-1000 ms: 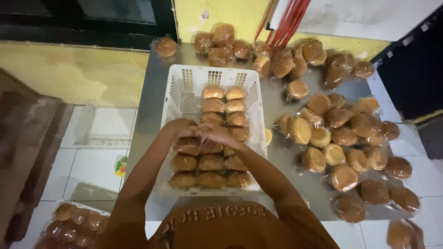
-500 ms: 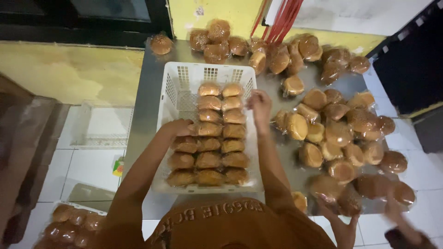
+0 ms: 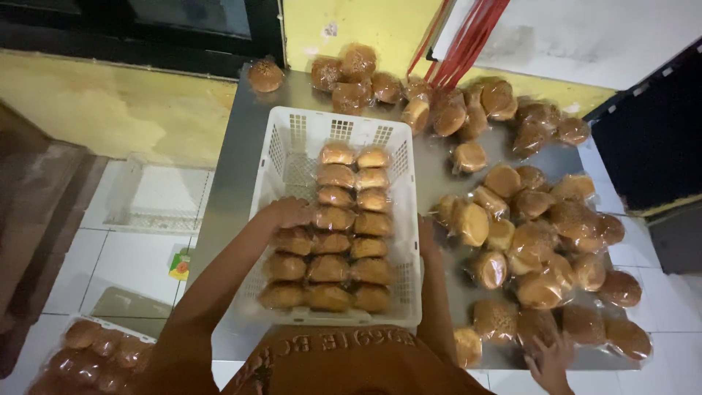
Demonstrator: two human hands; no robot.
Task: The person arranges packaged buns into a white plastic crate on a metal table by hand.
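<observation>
A white plastic crate (image 3: 296, 135) stands on a steel table (image 3: 234, 183) and holds three rows of wrapped brown buns (image 3: 344, 241). My left hand (image 3: 289, 212) curls over a bun at the far end of the left row. My right hand (image 3: 426, 232) lies flat against the crate's right rim with nothing in it, just short of the loose wrapped buns (image 3: 468, 223). A heap of these buns (image 3: 548, 241) covers the table's right half.
More wrapped buns (image 3: 358, 73) lie at the table's far edge by a yellow wall. Another person's hand (image 3: 550, 360) reaches onto the buns at the near right. A second crate of buns (image 3: 95, 351) sits on the tiled floor, lower left.
My right hand has drawn back from above the crate's far right rows to the crate's right rim. The left hand stays on the left row. The other person's hand has shifted left.
</observation>
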